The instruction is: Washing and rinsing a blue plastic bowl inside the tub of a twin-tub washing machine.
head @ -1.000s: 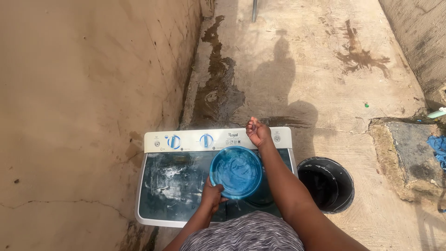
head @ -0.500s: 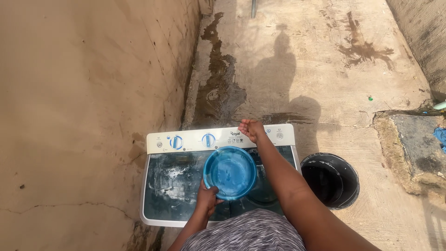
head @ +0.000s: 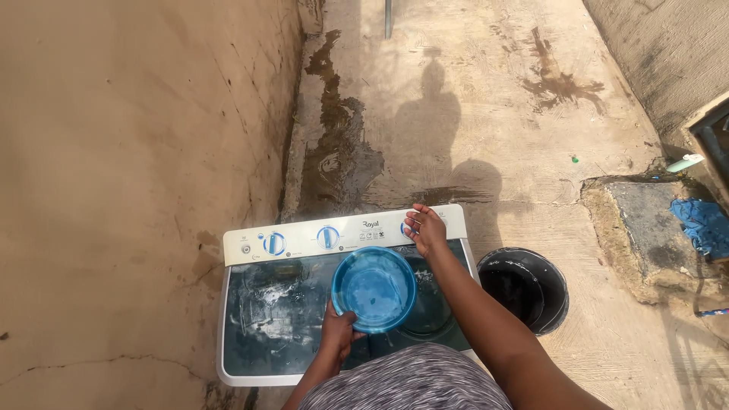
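Left hand point(head: 339, 332) grips the near rim of a round blue bowl point(head: 373, 289), fingers closed on the edge; the bowl is held level above the top of a twin-tub washing machine point(head: 250, 372), over the divide between its two tinted lids. Right hand point(head: 427, 229) rests on the machine's white control panel point(head: 304, 240) at its right end, fingers spread and loosely curved, clamped on nothing; it covers the right-most control. Two blue dials point(head: 274, 243) are visible further left on the same panel. The machine stands against a tan plastered wall point(head: 129, 152) on a concrete floor point(head: 493, 99). A black bucket point(head: 528, 289) stands just beside the machine's right side. A wet patch point(head: 338, 159) runs along the foot of the wall behind the machine. A blue cloth point(head: 702, 224) lies on a raised slab, well apart to the right
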